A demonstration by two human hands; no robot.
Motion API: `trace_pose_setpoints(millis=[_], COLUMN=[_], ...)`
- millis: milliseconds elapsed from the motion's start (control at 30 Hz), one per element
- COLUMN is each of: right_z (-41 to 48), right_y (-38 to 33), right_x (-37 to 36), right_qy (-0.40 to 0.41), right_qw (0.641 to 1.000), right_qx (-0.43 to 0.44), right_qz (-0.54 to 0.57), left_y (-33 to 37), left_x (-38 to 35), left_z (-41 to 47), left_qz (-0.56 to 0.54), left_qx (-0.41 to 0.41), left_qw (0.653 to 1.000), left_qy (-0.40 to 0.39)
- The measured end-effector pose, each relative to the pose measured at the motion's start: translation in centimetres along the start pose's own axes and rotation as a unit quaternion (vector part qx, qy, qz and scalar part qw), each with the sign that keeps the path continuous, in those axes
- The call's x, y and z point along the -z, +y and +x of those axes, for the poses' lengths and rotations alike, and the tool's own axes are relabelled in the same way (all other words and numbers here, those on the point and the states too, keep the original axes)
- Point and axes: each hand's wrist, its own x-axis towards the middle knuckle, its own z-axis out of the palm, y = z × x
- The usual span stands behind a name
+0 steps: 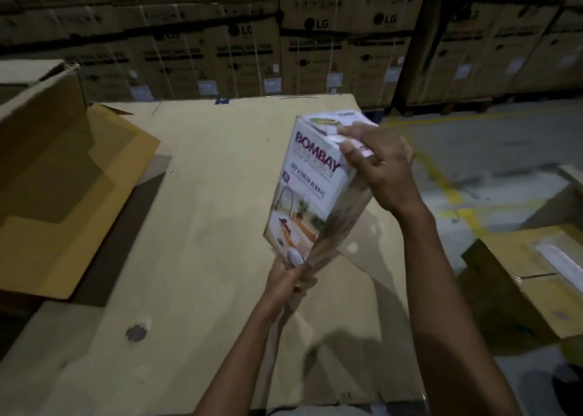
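Note:
A white printed carton [312, 182] marked "BOMBAY" and "DRY & FRESH ALWAYS" is held tilted in the air above a large flat sheet of cardboard [205, 226]. My right hand [375, 160] grips its upper end, fingers curled over the top edge. My left hand [288, 281] grips its lower corner from below. The carton's far side is hidden.
An open brown cardboard box [63, 176] with raised flaps lies at the left. Stacked LG washing machine cartons [239, 46] form a wall behind. A taped brown box [530, 273] sits low on the right, beside concrete floor with yellow lines [441, 176].

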Motion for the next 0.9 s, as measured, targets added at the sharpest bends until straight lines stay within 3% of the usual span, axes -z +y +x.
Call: trace_pose_setpoints(millis=[133,233,300,367,467,533,600,733,833,900], right_z=[-3.0,-4.6,-5.3,-5.9,-6.4,-6.4,-6.4,-6.7,-7.1,-7.5], right_y=[-1.0,-2.9,-3.7,-3.9,-3.8,-3.6,-3.3,-3.6,-4.0,-4.1], right_x=[-2.8,-5.1,-5.7,-5.4,-4.1,-3.3,-2.8,-2.4,-2.5,-2.7], right_qy=[-0.078,-0.07,-0.061,-0.046,0.027,0.068,0.075,0.043,0.021,0.012], right_qw=[0.995,0.99,0.991,0.995,0.997,0.994,0.993,0.993,0.993,0.994], right_qx=[0.031,0.107,0.111,0.085,0.037,0.006,-0.013,-0.039,-0.036,-0.023], right_qz=[-0.044,-0.062,-0.04,-0.001,0.066,0.086,0.085,0.107,0.115,0.106], left_y=[-1.6,-0.3,1.5,4.4,9.6,12.6,14.2,15.1,15.4,15.8], left_x=[0.1,1.5,3.0,4.7,5.7,5.1,4.2,3.1,3.7,4.0], left_z=[-0.4,-0.6,-0.2,-0.9,-3.8,-5.9,-6.8,-5.1,-3.6,-3.4], left_qz=[0.196,0.263,0.324,0.375,0.314,0.247,0.241,0.276,0.249,0.25], left_qx=[0.126,0.122,0.047,-0.025,-0.178,-0.326,-0.412,-0.401,-0.376,-0.382], left_qw=[0.969,0.953,0.945,0.909,0.869,0.855,0.843,0.856,0.876,0.868], left_qy=[-0.08,-0.086,0.015,0.177,0.338,0.32,0.249,0.176,0.173,0.193])
